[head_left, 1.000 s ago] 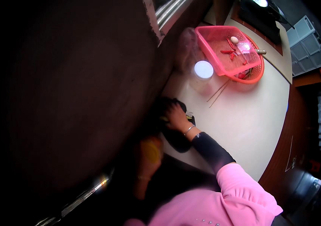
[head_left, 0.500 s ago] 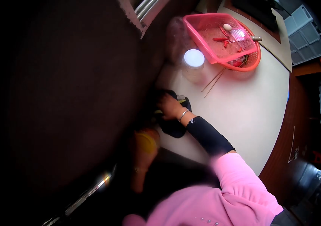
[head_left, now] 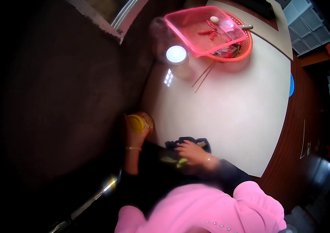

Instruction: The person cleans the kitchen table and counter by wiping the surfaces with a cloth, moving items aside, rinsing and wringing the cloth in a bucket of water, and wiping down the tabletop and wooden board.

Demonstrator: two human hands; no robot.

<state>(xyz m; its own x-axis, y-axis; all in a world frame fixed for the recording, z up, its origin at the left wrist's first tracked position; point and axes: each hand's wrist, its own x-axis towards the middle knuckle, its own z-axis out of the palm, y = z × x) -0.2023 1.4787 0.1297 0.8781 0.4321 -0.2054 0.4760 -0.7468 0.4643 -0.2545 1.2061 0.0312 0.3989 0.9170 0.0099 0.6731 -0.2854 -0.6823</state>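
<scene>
My left hand (head_left: 137,134) is wrapped round a jar with a yellow lid (head_left: 135,123) at the left edge of the table. At the table's near edge, my right hand (head_left: 193,152) grips a dark cloth item (head_left: 186,139) with yellow-green parts, its fingers laid over the fabric. Shadow hides the cloth's lower side, so its kind is unclear. A clear jar with a white lid (head_left: 176,55) stands farther back, next to the wall.
A pink mesh basket (head_left: 196,48) holding red chillies (head_left: 212,34) and an egg (head_left: 214,19) rests on an orange-red colander (head_left: 246,48). Two thin sticks (head_left: 203,77) lie on the white table (head_left: 234,108). A dark wall (head_left: 76,77) rises at left.
My right hand and the dark cloth have come toward my body, to the near table edge. My left hand holds the yellow-lidded jar, now farther from the cloth. The view has shifted.
</scene>
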